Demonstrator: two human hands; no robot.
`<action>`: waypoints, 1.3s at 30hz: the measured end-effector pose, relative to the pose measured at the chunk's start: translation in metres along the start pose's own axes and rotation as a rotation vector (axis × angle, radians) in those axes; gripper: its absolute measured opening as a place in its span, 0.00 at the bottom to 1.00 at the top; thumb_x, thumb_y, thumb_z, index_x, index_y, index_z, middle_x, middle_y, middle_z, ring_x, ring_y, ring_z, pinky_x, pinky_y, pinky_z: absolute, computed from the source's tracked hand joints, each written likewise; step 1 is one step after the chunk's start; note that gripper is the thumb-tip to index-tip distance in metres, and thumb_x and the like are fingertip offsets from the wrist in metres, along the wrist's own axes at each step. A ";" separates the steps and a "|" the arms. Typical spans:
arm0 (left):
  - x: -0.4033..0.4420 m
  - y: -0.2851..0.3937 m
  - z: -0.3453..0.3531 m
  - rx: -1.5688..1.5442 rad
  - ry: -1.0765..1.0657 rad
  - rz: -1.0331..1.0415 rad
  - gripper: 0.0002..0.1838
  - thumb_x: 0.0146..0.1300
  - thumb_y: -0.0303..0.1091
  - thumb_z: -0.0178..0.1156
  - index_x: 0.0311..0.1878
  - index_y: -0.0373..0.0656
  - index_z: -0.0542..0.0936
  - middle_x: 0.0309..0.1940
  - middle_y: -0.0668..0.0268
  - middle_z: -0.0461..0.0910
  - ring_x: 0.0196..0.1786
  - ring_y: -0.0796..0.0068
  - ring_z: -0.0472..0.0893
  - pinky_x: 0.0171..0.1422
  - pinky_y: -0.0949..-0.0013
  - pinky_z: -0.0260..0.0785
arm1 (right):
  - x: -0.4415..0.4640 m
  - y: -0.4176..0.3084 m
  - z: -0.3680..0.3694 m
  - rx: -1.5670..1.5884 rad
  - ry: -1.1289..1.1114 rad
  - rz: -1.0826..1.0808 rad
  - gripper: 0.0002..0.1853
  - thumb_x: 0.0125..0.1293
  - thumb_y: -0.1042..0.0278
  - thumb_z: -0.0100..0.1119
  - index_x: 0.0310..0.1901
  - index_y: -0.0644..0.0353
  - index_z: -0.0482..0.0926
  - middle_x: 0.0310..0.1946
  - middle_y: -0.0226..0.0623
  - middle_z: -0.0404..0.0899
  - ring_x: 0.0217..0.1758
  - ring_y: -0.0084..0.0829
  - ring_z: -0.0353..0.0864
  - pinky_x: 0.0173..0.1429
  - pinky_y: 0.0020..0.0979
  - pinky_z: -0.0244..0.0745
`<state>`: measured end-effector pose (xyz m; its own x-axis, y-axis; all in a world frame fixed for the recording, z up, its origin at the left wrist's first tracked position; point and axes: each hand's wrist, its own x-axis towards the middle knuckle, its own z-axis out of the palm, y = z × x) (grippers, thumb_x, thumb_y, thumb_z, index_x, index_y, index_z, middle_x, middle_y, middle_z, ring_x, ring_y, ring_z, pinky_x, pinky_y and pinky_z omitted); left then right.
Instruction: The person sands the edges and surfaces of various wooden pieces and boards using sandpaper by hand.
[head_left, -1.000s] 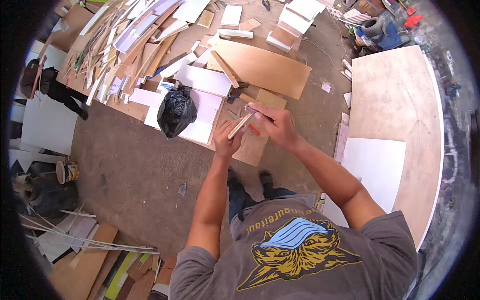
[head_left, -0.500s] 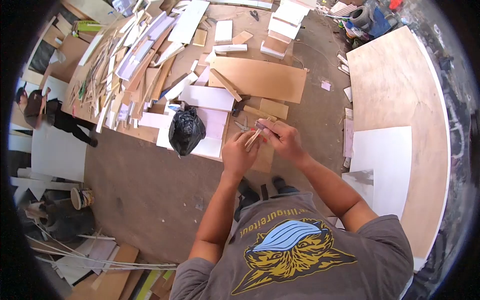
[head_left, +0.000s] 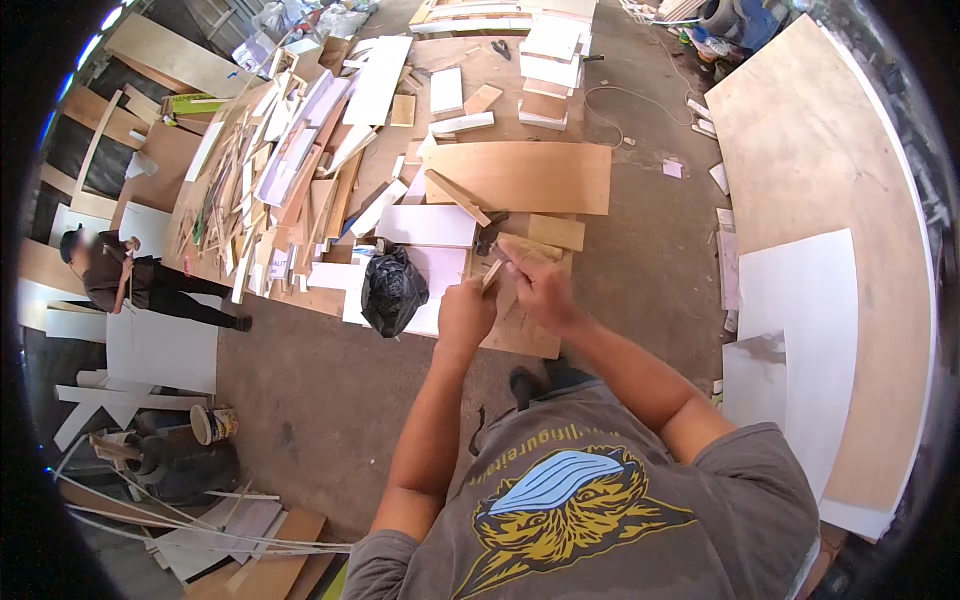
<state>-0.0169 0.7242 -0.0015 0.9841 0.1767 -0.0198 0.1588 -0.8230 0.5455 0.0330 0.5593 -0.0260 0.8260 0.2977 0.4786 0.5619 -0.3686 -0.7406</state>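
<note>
My left hand (head_left: 467, 314) is closed in a fist around a thin wooden strip (head_left: 491, 275), whose end sticks up past the thumb. Close beside it, my right hand (head_left: 541, 290) is closed, fingers bent at the upper end of the strip. Whether it also grips some small piece is hidden. Both hands are above the near edge of the worktable (head_left: 530, 341). Just beyond them lie a hammer (head_left: 486, 239) and a small wooden board (head_left: 556, 233). A black plastic bag (head_left: 393, 292) stands left of my left hand.
Scrap wood strips (head_left: 300, 150) are heaped on the table's left side. A wide brown board (head_left: 530, 175) lies further back. Large plywood (head_left: 800, 150) and a white panel (head_left: 815, 300) stand at right. A co-worker (head_left: 105, 270) stands at left, near a bucket (head_left: 213, 424).
The camera view has shifted, so the table's things appear lower and slightly right. My hands have turned on the wooden strips; fewer strip ends show. The pliers near them are now hidden.
</note>
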 end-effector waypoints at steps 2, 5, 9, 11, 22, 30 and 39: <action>0.000 -0.002 -0.003 -0.002 0.003 0.018 0.16 0.73 0.42 0.67 0.40 0.37 0.88 0.31 0.39 0.86 0.39 0.33 0.87 0.45 0.40 0.80 | -0.009 -0.006 0.003 0.019 -0.088 -0.027 0.24 0.74 0.73 0.64 0.71 0.50 0.84 0.38 0.47 0.87 0.40 0.49 0.88 0.44 0.45 0.82; -0.005 0.010 -0.006 -0.024 0.045 0.028 0.17 0.74 0.40 0.66 0.36 0.32 0.86 0.31 0.38 0.83 0.39 0.31 0.85 0.42 0.40 0.76 | -0.007 0.000 -0.007 -0.042 -0.187 -0.017 0.25 0.74 0.74 0.64 0.72 0.50 0.84 0.38 0.48 0.87 0.40 0.50 0.88 0.44 0.45 0.82; -0.005 0.014 -0.007 -0.012 0.063 -0.030 0.18 0.74 0.41 0.67 0.36 0.32 0.86 0.30 0.37 0.83 0.38 0.32 0.86 0.42 0.41 0.77 | 0.004 0.003 -0.005 0.073 -0.080 0.000 0.26 0.74 0.74 0.64 0.72 0.50 0.83 0.38 0.49 0.87 0.41 0.49 0.88 0.44 0.45 0.82; -0.009 0.014 -0.005 0.014 0.084 -0.022 0.20 0.74 0.43 0.67 0.36 0.32 0.87 0.30 0.38 0.84 0.37 0.33 0.87 0.43 0.42 0.79 | -0.009 0.007 0.003 0.104 -0.086 -0.154 0.25 0.74 0.75 0.64 0.72 0.51 0.84 0.40 0.50 0.88 0.41 0.49 0.88 0.45 0.45 0.82; -0.013 0.021 0.007 -0.044 0.137 -0.069 0.17 0.74 0.40 0.67 0.37 0.32 0.87 0.29 0.38 0.84 0.36 0.33 0.86 0.41 0.41 0.79 | -0.001 0.016 -0.008 0.236 -0.168 -0.050 0.23 0.76 0.75 0.64 0.71 0.53 0.84 0.47 0.55 0.89 0.44 0.50 0.90 0.48 0.40 0.83; -0.015 0.022 0.005 -0.003 0.154 -0.072 0.16 0.73 0.37 0.67 0.35 0.32 0.86 0.29 0.38 0.83 0.35 0.33 0.86 0.40 0.43 0.76 | -0.007 0.019 0.005 0.259 -0.118 -0.084 0.23 0.77 0.74 0.63 0.72 0.54 0.83 0.44 0.54 0.89 0.43 0.47 0.90 0.48 0.39 0.82; -0.013 0.010 0.013 -0.025 0.154 -0.052 0.17 0.73 0.40 0.67 0.37 0.33 0.88 0.30 0.38 0.85 0.37 0.33 0.87 0.44 0.41 0.79 | -0.004 0.016 0.006 0.283 -0.091 -0.149 0.23 0.77 0.73 0.63 0.72 0.51 0.84 0.45 0.52 0.89 0.44 0.46 0.91 0.49 0.41 0.83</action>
<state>-0.0274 0.7068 -0.0062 0.9503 0.3011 0.0790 0.2054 -0.7972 0.5677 0.0384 0.5576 -0.0431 0.7209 0.4120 0.5573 0.6314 -0.0591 -0.7732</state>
